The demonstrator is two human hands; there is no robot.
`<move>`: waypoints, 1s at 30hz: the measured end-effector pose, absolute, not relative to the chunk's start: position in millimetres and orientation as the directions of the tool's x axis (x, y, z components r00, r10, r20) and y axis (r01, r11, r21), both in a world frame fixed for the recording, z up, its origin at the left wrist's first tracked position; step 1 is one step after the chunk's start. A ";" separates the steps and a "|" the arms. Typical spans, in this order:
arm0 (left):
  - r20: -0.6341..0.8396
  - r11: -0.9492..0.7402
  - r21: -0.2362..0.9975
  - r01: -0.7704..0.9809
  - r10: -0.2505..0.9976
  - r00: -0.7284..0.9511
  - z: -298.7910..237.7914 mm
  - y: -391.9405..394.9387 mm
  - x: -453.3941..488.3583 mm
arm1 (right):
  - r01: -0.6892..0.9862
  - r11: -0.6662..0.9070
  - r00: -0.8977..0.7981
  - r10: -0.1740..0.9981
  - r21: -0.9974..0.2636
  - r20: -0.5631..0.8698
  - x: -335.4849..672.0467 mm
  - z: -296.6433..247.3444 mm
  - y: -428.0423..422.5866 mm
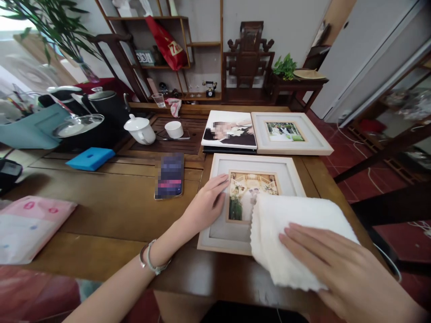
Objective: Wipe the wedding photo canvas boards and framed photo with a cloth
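Observation:
A pale wooden picture frame (218, 242) lies flat on the table near its front edge, with a wedding photo (240, 193) in its middle. My left hand (207, 199) rests on the frame's left side, fingers stretched out and together over the border. In my right hand (323, 251) is a white cloth (296, 206) with a scalloped edge, pressed under flat fingers; the thumb is hidden. The cloth covers the frame's lower right part and the photo's lower right corner.
Behind lie a second framed photo (292, 150) and a white-covered album or print (232, 141). Leftward are a phone (170, 175), a blue block (90, 159), a pink-and-white packet (37, 224), a lidded white teapot (139, 130), a white cup (174, 129) and a glass-lidded pot (79, 125).

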State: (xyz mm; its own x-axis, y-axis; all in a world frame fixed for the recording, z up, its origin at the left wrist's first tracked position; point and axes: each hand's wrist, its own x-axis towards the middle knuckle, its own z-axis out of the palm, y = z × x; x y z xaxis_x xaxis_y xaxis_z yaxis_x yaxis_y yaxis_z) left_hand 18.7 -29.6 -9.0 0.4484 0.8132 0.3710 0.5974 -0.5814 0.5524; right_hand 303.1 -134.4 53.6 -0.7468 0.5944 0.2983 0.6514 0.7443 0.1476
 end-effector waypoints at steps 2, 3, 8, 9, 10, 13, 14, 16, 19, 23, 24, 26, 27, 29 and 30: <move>0.371 -0.580 0.545 0.605 0.815 0.446 -8.6 -30.0 18.6 | 0.689 0.711 -0.710 0.624 0.140 0.327 303.4 46.7 -112.7; 0.368 -0.580 0.541 0.609 0.815 0.448 -8.5 -30.2 18.5 | 0.711 0.689 -0.689 0.639 0.143 0.342 304.0 41.9 -98.3; 0.368 -0.584 0.529 0.616 0.811 0.454 -8.6 -30.5 17.6 | 0.874 0.483 -0.458 0.792 0.044 0.403 300.3 26.6 -26.2; 0.375 -0.588 0.526 0.615 0.809 0.453 -8.6 -30.5 17.6 | 0.896 0.444 -0.411 0.815 0.017 0.409 296.4 27.1 -15.0; 0.380 -0.592 0.521 0.614 0.806 0.454 -8.6 -30.5 17.6 | 0.906 0.422 -0.381 0.826 -0.008 0.415 291.0 28.4 -5.1; 0.384 -0.600 0.506 0.619 0.800 0.462 -7.8 -30.8 18.3 | 0.882 0.466 -0.396 0.819 -0.078 0.416 265.6 34.4 18.4; 0.383 -0.601 0.503 0.621 0.799 0.464 -7.3 -31.0 18.6 | 0.860 0.501 -0.426 0.809 -0.097 0.405 254.4 36.1 24.3; 0.386 -0.605 0.500 0.620 0.797 0.466 -5.8 -31.6 19.3 | 0.810 0.574 -0.499 0.783 -0.121 0.372 230.0 38.5 33.2; 0.379 -0.605 0.512 0.609 0.796 0.472 -1.8 -32.7 20.3 | 0.740 0.663 -0.607 0.730 -0.112 0.313 197.7 39.6 39.3; 0.366 -0.602 0.536 0.592 0.798 0.479 3.4 -33.4 20.8 | 0.686 0.726 -0.692 0.674 -0.058 0.257 185.8 38.3 36.9; 0.364 -0.602 0.539 0.589 0.797 0.482 3.7 -33.3 20.7 | 0.680 0.731 -0.699 0.667 -0.047 0.257 189.8 37.6 35.0; 0.360 -0.604 0.540 0.586 0.795 0.488 2.8 -32.7 20.3 | 0.678 0.734 -0.704 0.662 -0.033 0.259 204.7 35.9 30.1; 0.361 -0.605 0.536 0.588 0.794 0.488 1.6 -32.5 20.0 | 0.684 0.729 -0.700 0.665 -0.026 0.260 215.2 34.8 27.2; 0.372 -0.608 0.521 0.600 0.794 0.481 -1.5 -32.0 19.3 | 0.708 0.706 -0.680 0.683 -0.002 0.267 240.6 32.2 21.0; 0.374 -0.606 0.513 0.607 0.795 0.478 -3.1 -31.9 19.0 | 0.726 0.688 -0.664 0.695 0.014 0.274 254.7 30.8 18.0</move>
State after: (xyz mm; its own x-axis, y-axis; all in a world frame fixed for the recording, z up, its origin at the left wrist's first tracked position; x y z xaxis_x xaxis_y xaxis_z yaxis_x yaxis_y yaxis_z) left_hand 19.0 -31.9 -3.1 0.4776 0.7949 0.3741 0.6071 -0.6064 0.5135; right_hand 254.7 18.0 30.8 -0.6643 0.6954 0.2741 0.7257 0.6879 0.0137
